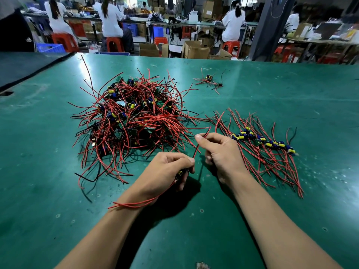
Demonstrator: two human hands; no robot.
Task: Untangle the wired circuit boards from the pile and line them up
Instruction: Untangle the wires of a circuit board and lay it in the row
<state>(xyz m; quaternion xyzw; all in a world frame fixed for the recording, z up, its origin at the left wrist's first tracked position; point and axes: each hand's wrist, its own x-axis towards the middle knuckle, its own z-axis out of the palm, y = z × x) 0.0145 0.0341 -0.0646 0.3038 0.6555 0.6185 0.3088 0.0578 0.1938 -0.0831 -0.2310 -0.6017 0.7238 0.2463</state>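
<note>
A tangled pile (132, 117) of small circuit boards with red and black wires lies on the green table (291, 90), left of centre. To the right, a row of boards (266, 141) with yellow and blue capacitors lies lined up, wires fanned toward me and away. My left hand (167, 171) grips one small board (179, 174), its red wires trailing down over my wrist. My right hand (219, 150) pinches that board's red-and-black wire pair (202, 139) between thumb and forefinger, just above the left hand.
A single wired board (209, 79) lies apart at the back of the table. A dark mat (25, 65) overlaps the table's far left corner. Beyond the table's far edge, people in white coats sit on red stools among cardboard boxes.
</note>
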